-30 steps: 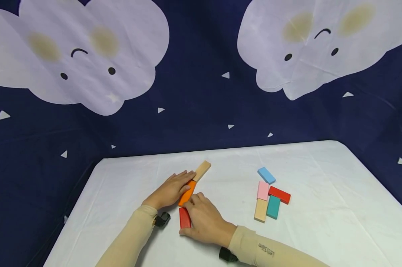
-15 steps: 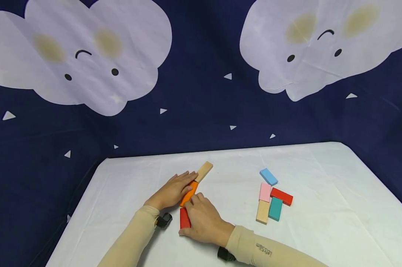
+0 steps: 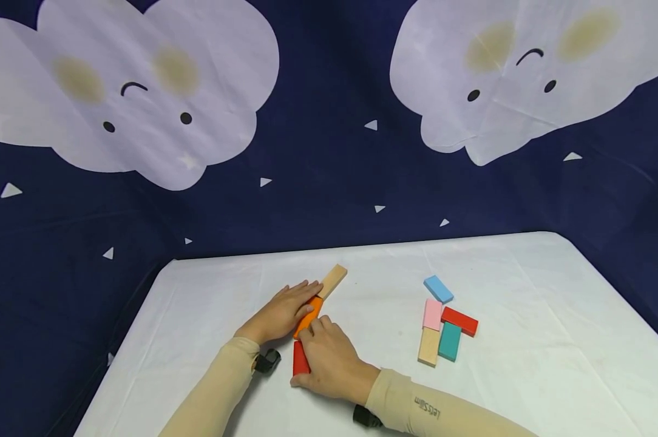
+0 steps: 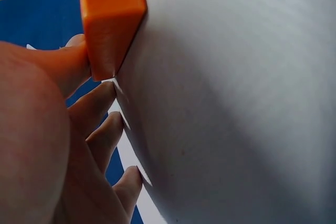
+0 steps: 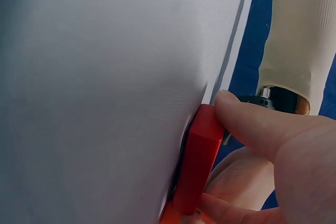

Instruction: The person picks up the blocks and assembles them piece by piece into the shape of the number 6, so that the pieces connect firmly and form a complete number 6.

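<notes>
Three wooden blocks form a bent line on the white table. My left hand [image 3: 280, 312], its fingers straight, rests where the natural-wood block [image 3: 334, 280] meets the orange block [image 3: 308, 317]. In the left wrist view its thumb touches the orange block [image 4: 113, 17], and several fingertips rest at the table surface. My right hand [image 3: 334, 361] grips the red block [image 3: 300, 358] lengthwise, thumb at the near end and fingers at the far end. The right wrist view shows this red block [image 5: 199, 153] with its far end right at the orange one.
To the right lie a light-blue block [image 3: 438, 289], a pink block [image 3: 432, 314], a second red block [image 3: 460, 321], a teal block [image 3: 450, 342] and another natural-wood block [image 3: 428, 347]. A dark-blue cloth [image 3: 329, 200] with clouds hangs behind the table [image 3: 536, 291].
My right hand has shifted very slightly left with the red block, whose near end now lies a little further left. The left hand stays in place; the view itself moves slightly.
</notes>
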Demonstrator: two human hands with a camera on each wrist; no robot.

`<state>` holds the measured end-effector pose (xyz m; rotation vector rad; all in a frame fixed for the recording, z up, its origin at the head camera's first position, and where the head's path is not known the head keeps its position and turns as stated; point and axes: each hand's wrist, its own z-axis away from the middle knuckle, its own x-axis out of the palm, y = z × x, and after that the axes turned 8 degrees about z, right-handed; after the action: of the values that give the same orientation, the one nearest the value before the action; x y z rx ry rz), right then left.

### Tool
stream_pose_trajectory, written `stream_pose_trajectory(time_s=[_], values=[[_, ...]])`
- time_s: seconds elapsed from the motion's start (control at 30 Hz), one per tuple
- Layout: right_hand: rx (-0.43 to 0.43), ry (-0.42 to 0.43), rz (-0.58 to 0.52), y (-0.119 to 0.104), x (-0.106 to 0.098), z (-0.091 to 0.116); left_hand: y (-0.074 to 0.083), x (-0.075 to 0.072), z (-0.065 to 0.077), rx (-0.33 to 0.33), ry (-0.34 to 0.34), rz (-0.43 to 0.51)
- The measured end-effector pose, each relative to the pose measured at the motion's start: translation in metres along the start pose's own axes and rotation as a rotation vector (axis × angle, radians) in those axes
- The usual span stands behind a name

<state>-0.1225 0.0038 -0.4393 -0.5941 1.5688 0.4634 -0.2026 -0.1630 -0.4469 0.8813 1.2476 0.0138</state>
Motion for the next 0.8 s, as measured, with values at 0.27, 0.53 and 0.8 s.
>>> stream_pose_trajectory(time_s=[0.27,0.53,0.8], values=[[0.005,0.012,-0.006,0.0012,0.0014,0.0,0.0003,-0.0005,0.0006,-0.002,-0.003,0.001],[-0.012,0.01,-0.081,0.008,-0.0026,0.0055,0.0008,-0.0013,0.0008,-0.007,-0.005,0.001],[-0.023,0.008,-0.093,0.0092,-0.0014,0.0046,-0.0001,-0.0013,0.0005,-0.011,-0.008,-0.003]])
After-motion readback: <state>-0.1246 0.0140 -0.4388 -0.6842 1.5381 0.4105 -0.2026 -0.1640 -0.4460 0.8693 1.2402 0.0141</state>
